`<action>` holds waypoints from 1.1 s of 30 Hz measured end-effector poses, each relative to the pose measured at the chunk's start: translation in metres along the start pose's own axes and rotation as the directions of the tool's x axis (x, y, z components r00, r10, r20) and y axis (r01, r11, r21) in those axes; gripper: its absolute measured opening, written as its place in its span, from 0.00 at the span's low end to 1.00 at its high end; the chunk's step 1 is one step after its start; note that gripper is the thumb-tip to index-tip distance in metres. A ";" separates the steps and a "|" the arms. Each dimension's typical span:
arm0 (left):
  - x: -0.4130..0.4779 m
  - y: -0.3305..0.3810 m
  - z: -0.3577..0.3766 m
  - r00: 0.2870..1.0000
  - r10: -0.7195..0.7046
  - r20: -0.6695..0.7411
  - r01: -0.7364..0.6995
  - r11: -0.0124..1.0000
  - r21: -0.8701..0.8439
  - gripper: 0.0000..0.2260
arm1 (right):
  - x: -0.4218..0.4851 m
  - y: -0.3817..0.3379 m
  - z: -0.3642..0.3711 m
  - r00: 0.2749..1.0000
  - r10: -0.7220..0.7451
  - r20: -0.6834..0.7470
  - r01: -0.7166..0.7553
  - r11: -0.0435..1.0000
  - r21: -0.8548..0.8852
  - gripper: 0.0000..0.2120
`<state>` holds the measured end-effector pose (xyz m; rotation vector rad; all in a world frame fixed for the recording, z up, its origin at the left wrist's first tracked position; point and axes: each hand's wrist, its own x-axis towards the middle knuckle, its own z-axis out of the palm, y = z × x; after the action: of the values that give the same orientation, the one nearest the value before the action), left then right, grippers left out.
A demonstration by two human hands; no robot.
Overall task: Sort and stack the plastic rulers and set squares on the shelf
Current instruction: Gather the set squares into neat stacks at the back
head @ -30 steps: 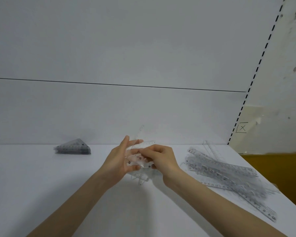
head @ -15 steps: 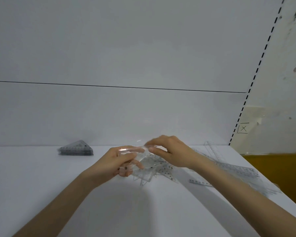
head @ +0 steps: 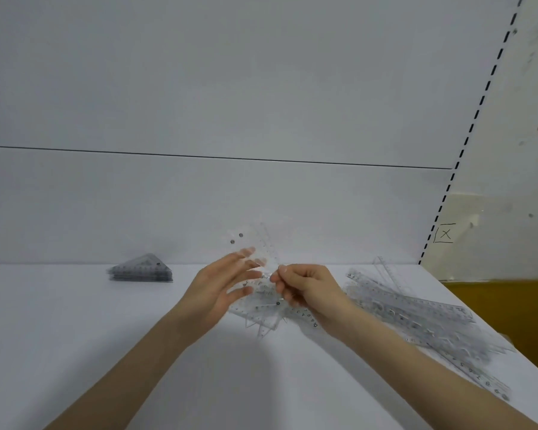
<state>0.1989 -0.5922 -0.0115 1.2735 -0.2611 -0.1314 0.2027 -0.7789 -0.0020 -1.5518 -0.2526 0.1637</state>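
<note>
A clear plastic set square (head: 261, 243) stands tilted up over the white shelf (head: 75, 336), between my two hands. My right hand (head: 305, 287) pinches its lower edge with curled fingers. My left hand (head: 221, 287) has straight, spread fingers against the clear plastic; motion blurs them. Below the hands lies a small loose heap of clear set squares (head: 261, 315). A neat stack of set squares (head: 142, 270) sits at the back left. A spread pile of clear rulers (head: 416, 315) lies on the right.
The white back wall (head: 199, 197) rises right behind the shelf. The shelf's right edge runs diagonally past the rulers, with an ochre surface (head: 510, 315) beyond it. Bare shelf lies to the left front.
The right hand has come back from the rulers' side towards the centre and now pinches the raised set square. The left hand's fingers have straightened and lifted.
</note>
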 end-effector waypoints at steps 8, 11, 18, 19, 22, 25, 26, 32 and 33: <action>0.014 -0.005 0.024 0.995 -0.048 -0.088 0.024 0.966 -0.256 0.14 | -0.018 0.008 0.038 0.993 0.073 0.094 -0.066 0.995 -0.070 0.14; 0.015 -0.004 0.020 0.993 -0.088 -0.082 0.054 0.935 -0.351 0.16 | -0.016 0.005 0.025 0.990 0.059 0.129 -0.017 0.952 -0.307 0.14; 0.005 -0.003 0.018 0.960 -0.274 0.055 0.278 0.954 -0.114 0.18 | 0.011 -0.012 -0.006 0.952 -0.303 -0.036 0.266 0.883 -0.386 0.07; 0.005 -0.004 0.021 0.955 -0.290 0.064 0.295 0.953 -0.073 0.16 | 0.014 -0.014 -0.004 0.949 -0.315 0.009 0.293 0.870 -0.397 0.09; 0.007 -0.007 0.027 0.941 -0.330 0.073 0.331 0.944 0.002 0.11 | 0.018 -0.016 0.003 0.940 -0.337 0.046 0.331 0.878 -0.344 0.09; 0.010 -0.010 0.027 0.944 -0.320 0.075 0.320 0.947 0.022 0.08 | 0.023 -0.010 0.005 0.945 -0.325 0.021 0.312 0.886 -0.342 0.09; 0.011 -0.011 0.026 0.945 -0.319 0.069 0.318 0.948 0.030 0.09 | 0.025 -0.009 0.005 0.947 -0.319 0.020 0.307 0.889 -0.339 0.09; 0.016 -0.016 0.017 0.948 -0.315 0.041 0.316 0.949 -0.019 0.14 | 0.042 -0.004 0.005 0.955 -0.295 -0.016 0.276 0.910 -0.308 0.08; 0.018 -0.017 0.015 0.949 -0.316 0.022 0.317 0.948 -0.041 0.16 | 0.045 -0.004 0.006 0.956 -0.292 -0.003 0.276 0.906 -0.321 0.08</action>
<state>0.2133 -0.6152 -0.0215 1.2635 -0.0635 -0.4198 0.2446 -0.7614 0.0051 -1.8153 -0.4801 -0.1552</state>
